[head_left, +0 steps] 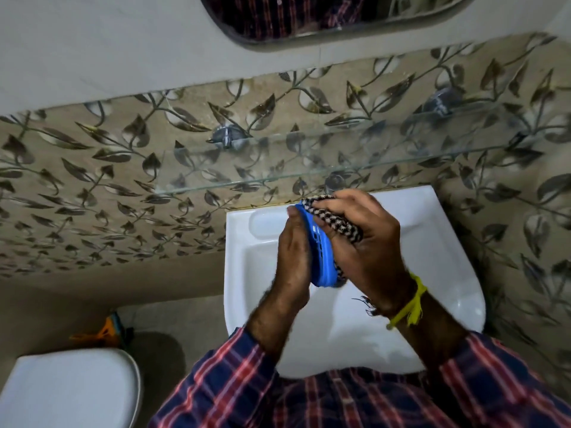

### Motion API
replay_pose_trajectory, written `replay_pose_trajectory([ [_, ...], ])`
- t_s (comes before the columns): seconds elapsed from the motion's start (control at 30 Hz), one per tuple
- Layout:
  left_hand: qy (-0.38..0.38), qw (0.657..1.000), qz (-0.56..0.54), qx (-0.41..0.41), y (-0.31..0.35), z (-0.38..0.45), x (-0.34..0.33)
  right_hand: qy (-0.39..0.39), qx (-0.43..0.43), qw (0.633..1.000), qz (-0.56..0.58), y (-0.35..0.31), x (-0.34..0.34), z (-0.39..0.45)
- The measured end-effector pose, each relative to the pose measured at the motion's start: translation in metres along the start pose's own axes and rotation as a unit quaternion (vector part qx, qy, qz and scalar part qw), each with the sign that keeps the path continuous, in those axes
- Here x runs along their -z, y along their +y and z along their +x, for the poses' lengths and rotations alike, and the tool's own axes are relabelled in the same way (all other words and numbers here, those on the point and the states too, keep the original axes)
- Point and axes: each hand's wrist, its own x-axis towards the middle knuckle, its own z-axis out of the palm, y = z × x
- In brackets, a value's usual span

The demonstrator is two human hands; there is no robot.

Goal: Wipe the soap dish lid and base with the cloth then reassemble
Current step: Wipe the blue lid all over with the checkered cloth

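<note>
A blue plastic soap dish part (pixel 321 257) with slots in it is held on edge over the white sink (pixel 432 267). My left hand (pixel 292 257) grips it from the left side. My right hand (pixel 364 239) presses a black-and-white checked cloth (pixel 336 220) against its right face, the cloth bunched under the fingers. I cannot tell whether this piece is the lid or the base. The other part of the dish is out of sight.
A glass shelf (pixel 309 168) juts from the leaf-patterned tiled wall just above the hands. A mirror (pixel 309 20) hangs higher up. A white toilet lid (pixel 71 387) lies at lower left, with an orange and blue object (pixel 108 329) on the floor behind it.
</note>
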Motion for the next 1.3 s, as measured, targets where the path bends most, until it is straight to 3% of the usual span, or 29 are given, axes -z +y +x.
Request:
replay_pose_trajectory([
  [0.1,-0.030,0.998,0.008,-0.055,-0.002,0.007,0.010,-0.036,0.008,0.999,0.018,0.005,0.007,0.005],
  [0.33,0.028,0.999,-0.037,-0.022,-0.018,0.007,0.008,-0.037,0.012,0.999,0.001,0.013,0.002,-0.014],
  [0.47,0.051,0.996,-0.069,-0.001,-0.007,0.015,0.012,-0.087,0.066,0.993,-0.052,0.011,0.002,-0.033],
  [0.6,0.064,0.990,-0.121,0.023,-0.001,0.013,0.004,-0.043,0.002,0.999,-0.015,0.009,-0.009,-0.010],
  [0.77,0.066,0.991,-0.108,0.033,0.000,0.014,0.007,-0.068,0.066,0.995,-0.034,0.004,0.000,-0.040],
  [0.9,0.077,0.983,-0.147,0.075,-0.004,0.012,0.002,-0.037,0.038,0.998,-0.046,0.010,-0.007,-0.013],
  [1.07,0.100,0.985,-0.125,0.070,0.003,0.021,0.006,-0.053,0.083,0.993,-0.059,0.005,-0.001,-0.034],
  [1.17,0.091,0.978,-0.156,0.106,-0.001,0.015,0.000,-0.051,0.062,0.996,-0.047,0.010,-0.003,-0.014],
  [1.3,0.141,0.976,-0.130,0.102,0.006,0.024,0.004,-0.071,0.077,0.993,-0.057,0.007,0.002,-0.036],
])
